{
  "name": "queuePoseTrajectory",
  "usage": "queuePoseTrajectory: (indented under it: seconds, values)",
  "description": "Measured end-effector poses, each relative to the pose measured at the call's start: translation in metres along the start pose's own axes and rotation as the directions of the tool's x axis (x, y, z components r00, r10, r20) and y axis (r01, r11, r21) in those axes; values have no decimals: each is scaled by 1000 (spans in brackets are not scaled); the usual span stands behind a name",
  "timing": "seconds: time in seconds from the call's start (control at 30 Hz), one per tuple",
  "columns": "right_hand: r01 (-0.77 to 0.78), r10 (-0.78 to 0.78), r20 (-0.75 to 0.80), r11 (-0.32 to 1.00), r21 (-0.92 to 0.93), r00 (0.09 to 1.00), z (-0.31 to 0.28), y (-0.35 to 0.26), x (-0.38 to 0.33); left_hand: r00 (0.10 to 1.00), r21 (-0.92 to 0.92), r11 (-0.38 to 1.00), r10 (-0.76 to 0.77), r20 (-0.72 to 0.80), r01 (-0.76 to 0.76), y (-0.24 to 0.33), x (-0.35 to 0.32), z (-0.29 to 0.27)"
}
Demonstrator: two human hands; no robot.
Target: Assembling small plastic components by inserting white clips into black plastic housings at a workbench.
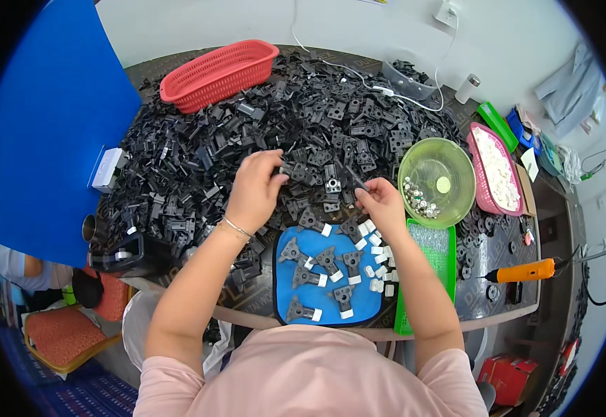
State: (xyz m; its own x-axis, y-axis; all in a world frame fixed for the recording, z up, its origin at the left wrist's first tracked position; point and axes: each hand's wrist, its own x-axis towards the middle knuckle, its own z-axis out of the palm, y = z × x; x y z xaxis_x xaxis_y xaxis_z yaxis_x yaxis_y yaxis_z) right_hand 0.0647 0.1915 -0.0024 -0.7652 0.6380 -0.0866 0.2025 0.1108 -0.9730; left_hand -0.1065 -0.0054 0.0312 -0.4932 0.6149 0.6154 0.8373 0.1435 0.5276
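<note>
My left hand (pixel 256 182) reaches over the front of a large heap of black plastic parts (pixel 206 146). Its thumb and fingertips are closed at a small black plastic part (pixel 285 169), mostly hidden against the heap. To the right, my right hand (pixel 382 206) pinches a narrow black plastic piece (pixel 356 179) that points up and left. Below both hands is a blue mat (pixel 296 292). Several black parts with white end pieces (pixel 328 261) lie on it, and loose white pieces (pixel 379 271) are gathered along its right side.
A red basket (pixel 213 73) sits at the heap's back left. On the right are a yellow-green colander (pixel 456 160) with small metal fittings, a pink basket (pixel 480 139) of white pieces and a green tray (pixel 404 306). An orange-handled tool (pixel 525 271) lies near the table's right edge.
</note>
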Motion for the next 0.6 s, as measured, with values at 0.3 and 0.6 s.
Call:
queuePoseTrajectory:
  seconds: [0.3,0.6]
  values:
    - [-58,-38,261,935,351,965,12,-36,-77,558,-635,88,-579,594,767,55,-39,-6]
    - [-25,-13,239,987,156,971,12,-33,-95,497,-603,-86,-482,722,793,85,-54,-9]
